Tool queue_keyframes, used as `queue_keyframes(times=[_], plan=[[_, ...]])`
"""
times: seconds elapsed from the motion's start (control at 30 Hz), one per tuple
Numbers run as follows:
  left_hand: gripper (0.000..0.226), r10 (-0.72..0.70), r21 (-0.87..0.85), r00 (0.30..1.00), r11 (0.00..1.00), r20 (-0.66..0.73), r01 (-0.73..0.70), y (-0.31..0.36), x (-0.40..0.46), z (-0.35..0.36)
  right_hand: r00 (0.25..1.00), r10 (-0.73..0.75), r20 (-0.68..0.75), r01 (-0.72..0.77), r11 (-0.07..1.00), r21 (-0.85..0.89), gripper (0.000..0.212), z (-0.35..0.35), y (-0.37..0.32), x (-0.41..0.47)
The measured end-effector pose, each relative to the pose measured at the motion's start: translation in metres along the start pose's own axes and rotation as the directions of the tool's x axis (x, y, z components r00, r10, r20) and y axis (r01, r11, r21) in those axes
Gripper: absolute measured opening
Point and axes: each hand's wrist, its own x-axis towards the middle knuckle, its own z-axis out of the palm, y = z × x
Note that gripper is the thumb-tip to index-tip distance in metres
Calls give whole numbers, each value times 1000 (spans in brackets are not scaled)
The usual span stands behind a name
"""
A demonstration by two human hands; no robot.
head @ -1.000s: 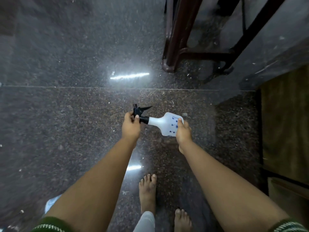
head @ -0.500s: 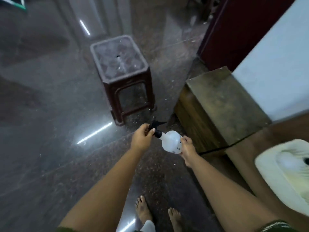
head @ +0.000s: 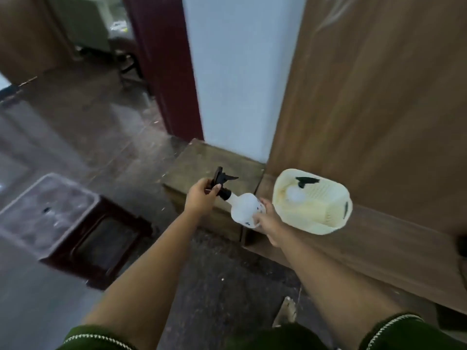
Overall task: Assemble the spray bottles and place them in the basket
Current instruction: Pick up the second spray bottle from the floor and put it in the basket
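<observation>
I hold a white spray bottle (head: 243, 207) with a black trigger head (head: 222, 184) in the air, tilted with the head up to the left. My left hand (head: 201, 199) grips the trigger head. My right hand (head: 267, 222) holds the bottle's base. Just to the right, a cream plastic basket (head: 326, 218) sits on a wooden ledge; inside it lies another white bottle (head: 294, 194) with a black trigger head (head: 307, 181).
A dark red stool (head: 75, 223) with a dusty clear top stands on the floor at left. A low wooden box (head: 202, 162) sits against the white wall (head: 240, 72). Brown wooden panelling (head: 379, 97) rises behind the ledge (head: 379, 248).
The view has swung up and to the right, from the bare floor to the wall and ledge. The basket has come fully into view next to the bottle. Both hands keep their hold.
</observation>
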Motion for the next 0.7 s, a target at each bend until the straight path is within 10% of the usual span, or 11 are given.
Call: queue_keyframes(times=[0.23, 0.7], plan=[[18, 249, 83, 926, 956, 283, -282, 115, 34, 135, 949, -143, -281, 65, 961, -269, 89, -144, 4, 11], [15, 332, 185, 606, 752, 723, -633, 168, 91, 317, 905, 23, -424, -22, 1000, 9, 65, -265, 40, 98]])
